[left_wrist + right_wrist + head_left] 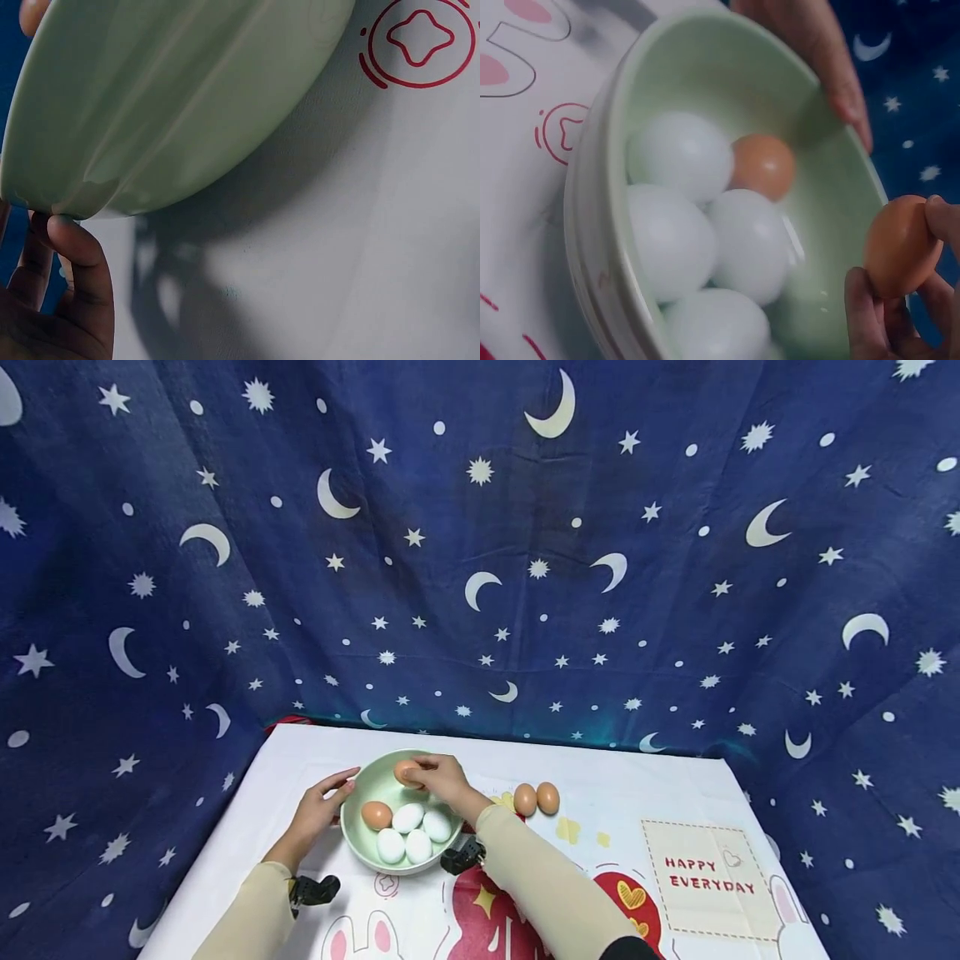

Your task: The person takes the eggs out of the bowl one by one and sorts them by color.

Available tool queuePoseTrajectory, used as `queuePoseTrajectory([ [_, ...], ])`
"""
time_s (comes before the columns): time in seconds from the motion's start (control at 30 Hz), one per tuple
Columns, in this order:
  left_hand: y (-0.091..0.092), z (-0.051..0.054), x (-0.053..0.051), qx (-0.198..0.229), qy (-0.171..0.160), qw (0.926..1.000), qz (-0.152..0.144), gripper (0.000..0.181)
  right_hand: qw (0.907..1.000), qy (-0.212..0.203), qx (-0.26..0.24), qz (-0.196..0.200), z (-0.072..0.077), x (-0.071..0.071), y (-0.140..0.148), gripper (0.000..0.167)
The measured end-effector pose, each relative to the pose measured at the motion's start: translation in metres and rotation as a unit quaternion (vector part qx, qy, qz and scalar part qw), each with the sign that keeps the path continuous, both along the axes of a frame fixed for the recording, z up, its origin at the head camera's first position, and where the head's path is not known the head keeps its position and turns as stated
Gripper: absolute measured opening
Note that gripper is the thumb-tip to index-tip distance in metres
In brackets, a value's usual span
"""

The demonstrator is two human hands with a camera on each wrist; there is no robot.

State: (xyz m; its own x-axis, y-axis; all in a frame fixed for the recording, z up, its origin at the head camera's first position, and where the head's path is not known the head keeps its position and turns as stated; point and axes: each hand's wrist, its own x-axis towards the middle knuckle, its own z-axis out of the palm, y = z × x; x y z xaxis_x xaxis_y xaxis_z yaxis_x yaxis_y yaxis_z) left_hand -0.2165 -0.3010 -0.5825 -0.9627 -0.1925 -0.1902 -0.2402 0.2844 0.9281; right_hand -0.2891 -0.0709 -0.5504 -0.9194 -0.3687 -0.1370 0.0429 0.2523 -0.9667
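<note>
My right hand [444,781] pinches a brown egg [902,246] between thumb and fingers, over the far inner side of a pale green bowl [363,852]. At the bowl's left side, my left hand [317,814] holds the rim; in the left wrist view its thumb [79,244] touches the outer wall. Inside the bowl lie several white eggs [418,847] grouped toward the near right, with one brown egg [377,815] beside them on the left. The right wrist view shows these eggs [746,236] close together.
Two brown eggs [525,799] lie side by side on the table, right of the bowl. A white printed tablecloth [592,843] covers the table. Behind it hangs a dark blue curtain [450,693] with moons and stars. Each wrist wears a small black camera [315,890].
</note>
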Motion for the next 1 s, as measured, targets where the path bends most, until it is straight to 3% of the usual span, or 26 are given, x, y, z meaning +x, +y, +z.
queuePoseTrajectory([
  [0.23,0.001,0.001,0.001,0.001,-0.002,1.0000,-0.001,0.050,0.9996,0.006,-0.014,-0.024,0.025,-0.006,0.032,0.037],
  [0.4,0.001,0.000,0.001,-0.001,-0.007,1.0000,-0.005,0.048,0.9985,-0.016,-0.028,-0.044,0.036,-0.013,0.063,0.042],
  [0.63,-0.001,-0.002,-0.001,-0.001,-0.004,1.0000,-0.009,0.048,0.9955,-0.052,-0.006,-0.079,0.035,-0.021,0.110,0.047],
  [1.0,-0.002,-0.001,-0.001,-0.014,-0.007,0.9998,-0.010,0.051,0.9887,-0.051,-0.008,-0.141,0.033,-0.025,0.185,0.043],
])
